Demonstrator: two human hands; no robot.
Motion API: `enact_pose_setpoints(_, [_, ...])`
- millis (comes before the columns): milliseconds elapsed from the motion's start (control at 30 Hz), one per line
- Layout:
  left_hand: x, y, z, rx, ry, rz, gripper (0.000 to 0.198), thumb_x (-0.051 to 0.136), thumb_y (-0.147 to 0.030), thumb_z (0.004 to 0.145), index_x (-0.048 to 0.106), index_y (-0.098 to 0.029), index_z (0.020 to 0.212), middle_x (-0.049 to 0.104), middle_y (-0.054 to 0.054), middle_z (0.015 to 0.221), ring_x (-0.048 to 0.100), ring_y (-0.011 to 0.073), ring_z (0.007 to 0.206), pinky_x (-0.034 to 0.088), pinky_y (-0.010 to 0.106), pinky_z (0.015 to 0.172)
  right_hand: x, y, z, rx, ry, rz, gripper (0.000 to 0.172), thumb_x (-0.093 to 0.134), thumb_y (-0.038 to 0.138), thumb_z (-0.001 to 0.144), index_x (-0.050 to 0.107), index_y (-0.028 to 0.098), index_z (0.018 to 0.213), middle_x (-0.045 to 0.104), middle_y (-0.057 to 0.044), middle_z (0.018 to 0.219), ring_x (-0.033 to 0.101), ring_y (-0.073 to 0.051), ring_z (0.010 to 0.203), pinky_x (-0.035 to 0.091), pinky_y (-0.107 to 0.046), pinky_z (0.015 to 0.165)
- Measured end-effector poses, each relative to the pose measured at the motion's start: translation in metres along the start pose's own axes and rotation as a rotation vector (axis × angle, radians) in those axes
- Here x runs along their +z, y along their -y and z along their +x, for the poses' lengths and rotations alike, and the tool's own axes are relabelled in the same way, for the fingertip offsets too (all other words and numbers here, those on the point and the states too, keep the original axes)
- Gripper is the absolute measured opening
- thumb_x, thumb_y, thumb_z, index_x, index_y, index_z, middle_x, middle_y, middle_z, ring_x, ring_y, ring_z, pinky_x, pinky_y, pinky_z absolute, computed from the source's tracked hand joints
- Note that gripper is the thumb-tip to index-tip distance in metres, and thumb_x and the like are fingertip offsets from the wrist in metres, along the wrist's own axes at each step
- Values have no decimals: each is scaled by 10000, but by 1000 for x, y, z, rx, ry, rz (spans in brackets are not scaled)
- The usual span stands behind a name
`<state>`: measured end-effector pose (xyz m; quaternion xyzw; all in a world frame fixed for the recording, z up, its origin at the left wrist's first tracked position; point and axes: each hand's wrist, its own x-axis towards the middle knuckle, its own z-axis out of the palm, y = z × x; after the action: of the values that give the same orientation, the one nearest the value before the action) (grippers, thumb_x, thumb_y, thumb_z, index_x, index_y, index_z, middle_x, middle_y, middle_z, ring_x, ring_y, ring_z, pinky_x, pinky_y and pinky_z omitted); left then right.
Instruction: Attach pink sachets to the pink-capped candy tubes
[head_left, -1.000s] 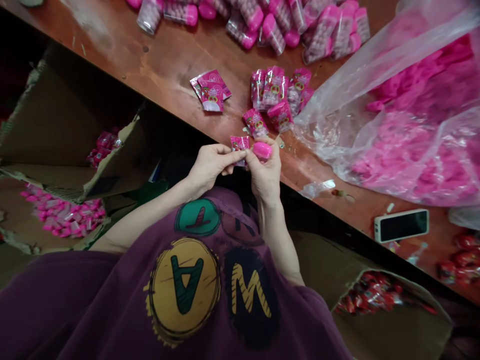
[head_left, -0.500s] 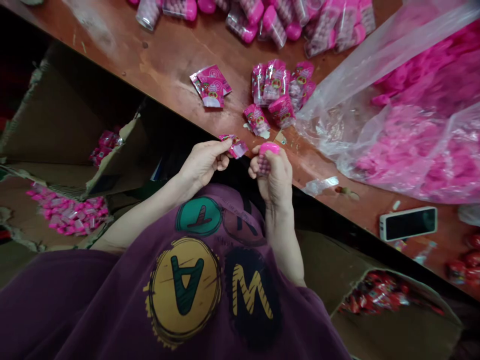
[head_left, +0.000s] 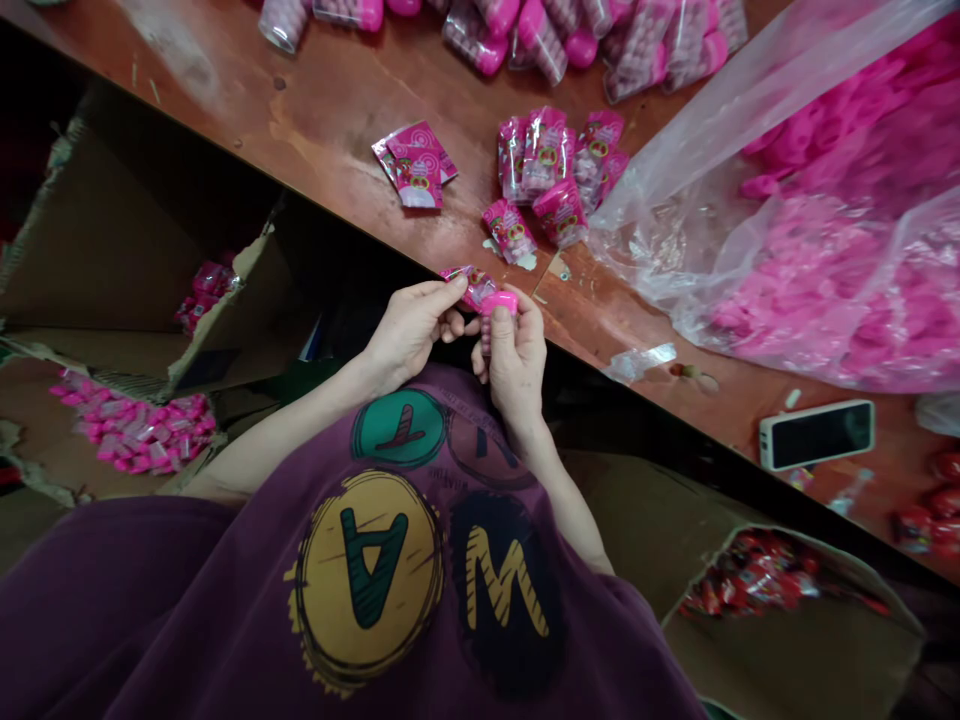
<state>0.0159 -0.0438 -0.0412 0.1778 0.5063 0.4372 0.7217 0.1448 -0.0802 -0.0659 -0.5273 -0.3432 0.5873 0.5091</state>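
Observation:
Between the thumb and fingers of my left hand (head_left: 420, 325) is a small pink printed wrapper sleeve (head_left: 477, 288). My right hand (head_left: 517, 350) grips a small clear bottle of pinkish balls with a pink cap (head_left: 499, 301); its lower part is mostly hidden by my fingers. The cap meets or overlaps the sleeve's right end; whether it is inside, I cannot tell. Just beyond my hands, flat sleeves (head_left: 418, 180) lie stacked on the wooden table (head_left: 322, 150). Several wrapped bottles (head_left: 545, 160) sit in a group to their right.
Unwrapped pink-capped bottles (head_left: 544, 40) crowd the table's far side. A clear plastic bag (head_left: 817, 290) of pink pieces spreads at right, near a phone (head_left: 816, 436). Open cardboard boxes stand below the edge, holding pink items (head_left: 146, 425) at left and red packages (head_left: 757, 575) at right.
My right hand has moved left with the bottle, bringing its cap up against the sleeve. My left hand stays nearly in place, and the sleeve looks more opened out.

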Motion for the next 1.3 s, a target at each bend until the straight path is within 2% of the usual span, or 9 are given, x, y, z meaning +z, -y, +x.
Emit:
enact_pose_setpoints(100, [0, 2, 0, 35, -19, 24, 292, 771, -348, 924, 685, -127, 752, 600, -4, 572, 542, 65, 485, 359, 201, 474, -2, 1, -2, -4, 11, -7, 455, 634, 592, 972, 497, 296, 1289, 617, 77, 756, 395, -25, 411, 300, -171, 347])
enact_pose_setpoints(267, [1, -1, 1, 63, -68, 58, 303, 776, -355, 920, 680, -136, 735, 575, -18, 553, 529, 59, 468, 339, 194, 455, -5, 8, -5, -59, -65, -24, 440, 602, 587, 993, 485, 319, 1322, 628, 59, 802, 403, -29, 448, 331, -167, 379])
enact_pose_setpoints(533, [3, 1, 1, 35, -48, 36, 326, 780, -370, 919, 664, -133, 728, 583, -10, 555, 538, 62, 464, 343, 192, 446, -1, 1, -6, -60, -59, -81, 487, 592, 620, 989, 444, 322, 1345, 598, 59, 776, 386, -38, 447, 306, -179, 378])
enact_pose_setpoints(733, [1, 4, 2, 31, -20, 46, 318, 783, -377, 917, 672, -136, 741, 593, -9, 555, 543, 63, 472, 358, 193, 457, -2, 0, -5, -25, 1, -94, 467, 588, 620, 991, 445, 342, 1338, 580, 54, 771, 389, -49, 452, 296, -188, 375])
enact_pose_setpoints(900, [-1, 5, 2, 21, 55, 37, 331, 801, -394, 899, 669, -133, 745, 607, -2, 566, 549, 64, 480, 369, 193, 467, -6, 1, -3, 54, 66, -23, 514, 609, 635, 971, 460, 325, 1352, 561, 55, 742, 413, -63, 485, 288, -176, 368])
enact_pose_setpoints(1000, [-3, 3, 2, -3, 114, 33, 367, 814, -452, 879, 667, -138, 756, 623, 8, 584, 557, 70, 497, 369, 194, 467, -7, 1, -3, 29, 59, -32, 523, 633, 621, 963, 465, 323, 1360, 586, 55, 757, 389, -56, 470, 293, -183, 374])
enact_pose_setpoints(1100, [-5, 2, 1, -49, 194, 55, 417, 821, -504, 856, 661, -141, 730, 629, 21, 599, 553, 74, 506, 359, 202, 464, -7, 0, -4, 16, 78, -59, 530, 653, 607, 955, 469, 328, 1367, 544, 67, 728, 389, -61, 466, 311, -195, 387])
enact_pose_setpoints(1200, [-7, 2, 2, -68, 216, 98, 413, 862, -478, 820, 663, -141, 687, 601, 13, 578, 522, 68, 494, 323, 207, 449, -8, -1, -4, -15, 91, -144, 539, 660, 595, 955, 479, 331, 1389, 519, 66, 721, 460, -80, 512, 392, -210, 439])
enact_pose_setpoints(1300, [-9, 1, 2, -86, 252, 107, 367, 868, -451, 818, 701, -140, 720, 620, 21, 604, 514, 68, 493, 314, 214, 449, -11, 1, -4, -62, 118, -222, 555, 673, 578, 954, 491, 331, 1417, 568, 47, 753, 556, -107, 599, 486, -236, 522])
